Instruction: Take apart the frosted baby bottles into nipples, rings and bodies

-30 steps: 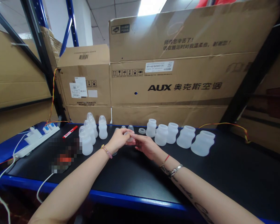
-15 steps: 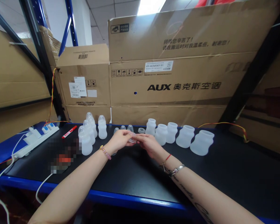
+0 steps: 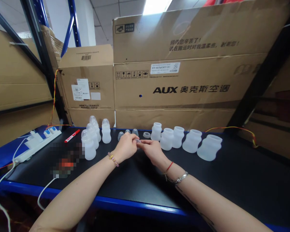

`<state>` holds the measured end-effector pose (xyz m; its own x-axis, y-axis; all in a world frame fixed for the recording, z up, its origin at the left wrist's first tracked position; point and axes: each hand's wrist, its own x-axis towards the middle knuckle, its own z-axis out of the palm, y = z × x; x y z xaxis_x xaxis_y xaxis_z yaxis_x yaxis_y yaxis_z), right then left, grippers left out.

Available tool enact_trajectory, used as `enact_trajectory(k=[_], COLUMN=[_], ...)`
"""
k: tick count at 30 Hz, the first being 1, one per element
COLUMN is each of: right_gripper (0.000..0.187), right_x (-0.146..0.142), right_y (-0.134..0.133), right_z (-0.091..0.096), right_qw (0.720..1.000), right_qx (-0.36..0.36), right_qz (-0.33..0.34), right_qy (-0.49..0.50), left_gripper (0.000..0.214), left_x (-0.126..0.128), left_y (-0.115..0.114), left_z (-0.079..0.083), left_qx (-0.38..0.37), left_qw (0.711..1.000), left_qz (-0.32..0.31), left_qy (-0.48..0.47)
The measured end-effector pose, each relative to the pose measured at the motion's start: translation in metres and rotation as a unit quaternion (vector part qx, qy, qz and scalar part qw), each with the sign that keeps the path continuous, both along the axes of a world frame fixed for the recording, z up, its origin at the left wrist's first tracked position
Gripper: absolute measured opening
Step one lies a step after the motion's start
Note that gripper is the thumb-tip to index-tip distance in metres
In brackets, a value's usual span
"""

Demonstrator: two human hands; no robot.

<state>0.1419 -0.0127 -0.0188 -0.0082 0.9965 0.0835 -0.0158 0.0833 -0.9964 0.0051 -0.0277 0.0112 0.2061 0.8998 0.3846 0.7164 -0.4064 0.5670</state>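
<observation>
Over the middle of the black table, my left hand (image 3: 126, 146) and my right hand (image 3: 154, 150) meet fingertip to fingertip. Pinched between them is a small translucent bottle ring (image 3: 138, 141), mostly covered by my fingers; whether anything sits inside it I cannot tell. Just behind my hands lie several clear domed caps (image 3: 127, 131) and a loose ring (image 3: 146, 135). To the right stands a row of open frosted baby bottle bodies (image 3: 195, 141). On the left, several baby bottles (image 3: 88, 146) are upright with clear caps on.
A red marker (image 3: 72, 136) lies at the left, close to a white power strip (image 3: 37, 148) with cables. A blurred-out object (image 3: 66, 164) with a white cord is nearer the front. Large cardboard boxes (image 3: 173, 106) wall off the back. The table has a blue front edge (image 3: 135, 205).
My left hand has turned, its knuckles rolling up and right around the ring. My right hand has shifted slightly left and down. The bottles and caps behind have stayed in place.
</observation>
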Motion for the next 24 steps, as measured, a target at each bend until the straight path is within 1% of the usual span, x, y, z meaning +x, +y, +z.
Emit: enact_trajectory(k=[2, 6, 13, 16, 18, 20, 22, 24], right_gripper=[0.021, 0.018, 0.009, 0.008, 0.01, 0.012, 0.014, 0.016], right_x=[-0.001, -0.004, -0.003, 0.002, 0.005, 0.007, 0.007, 0.006], right_y=[0.0, 0.0, 0.001, 0.005, 0.009, 0.01, 0.01, 0.008], right_z=[-0.003, -0.006, -0.005, -0.005, -0.006, -0.007, -0.009, -0.008], right_qw=[1.0, 0.997, 0.994, 0.996, 0.997, 0.997, 0.995, 0.99], right_qx=[0.0, 0.022, -0.025, -0.026, -0.026, -0.026, -0.02, -0.014], right_qz=[-0.023, -0.052, -0.075, -0.041, -0.006, 0.013, 0.015, 0.02], right_qy=[-0.012, -0.048, -0.077, -0.076, -0.068, -0.071, -0.099, -0.136], left_gripper=[0.026, 0.021, 0.019, 0.022, 0.028, 0.034, 0.036, 0.033], left_x=[0.001, 0.003, 0.004, -0.002, -0.006, -0.01, -0.012, -0.013], left_y=[0.001, 0.0, 0.0, 0.003, 0.005, 0.006, 0.006, 0.005], left_z=[0.0, 0.001, 0.0, -0.002, -0.003, -0.003, -0.002, 0.0], left_qx=[0.012, 0.019, 0.007, -0.009, -0.027, -0.041, -0.047, -0.049], left_qw=[1.0, 0.998, 0.994, 0.994, 0.994, 0.991, 0.989, 0.988], left_qz=[-0.002, -0.002, -0.012, -0.036, -0.056, -0.074, -0.081, -0.076], left_qy=[0.027, 0.066, 0.105, 0.1, 0.094, 0.1, 0.115, 0.122])
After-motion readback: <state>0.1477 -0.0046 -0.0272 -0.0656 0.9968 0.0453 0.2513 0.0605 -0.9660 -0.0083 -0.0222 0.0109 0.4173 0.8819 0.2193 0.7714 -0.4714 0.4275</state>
